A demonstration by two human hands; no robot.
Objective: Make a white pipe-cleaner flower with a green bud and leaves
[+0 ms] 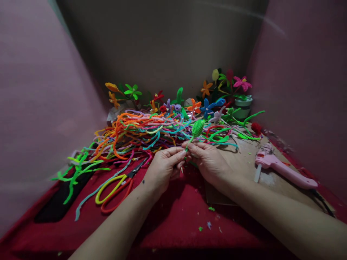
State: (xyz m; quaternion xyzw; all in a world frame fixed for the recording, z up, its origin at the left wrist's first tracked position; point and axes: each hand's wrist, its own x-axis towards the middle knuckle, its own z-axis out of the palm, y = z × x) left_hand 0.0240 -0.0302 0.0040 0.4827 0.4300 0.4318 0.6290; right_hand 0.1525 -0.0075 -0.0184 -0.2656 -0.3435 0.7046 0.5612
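Stem (191, 139) — partly hidden by fingers (178, 157), forearms (116, 224) — cut off

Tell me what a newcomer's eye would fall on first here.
Probably the heap of multicoloured pipe cleaners across the middle of the red cloth, then the vivid green pipe-cleaner bud in front of it, its stem pinched in the fingers of the left hand and right hand. The pink glue gun stands out too, lying on the cardboard at right.
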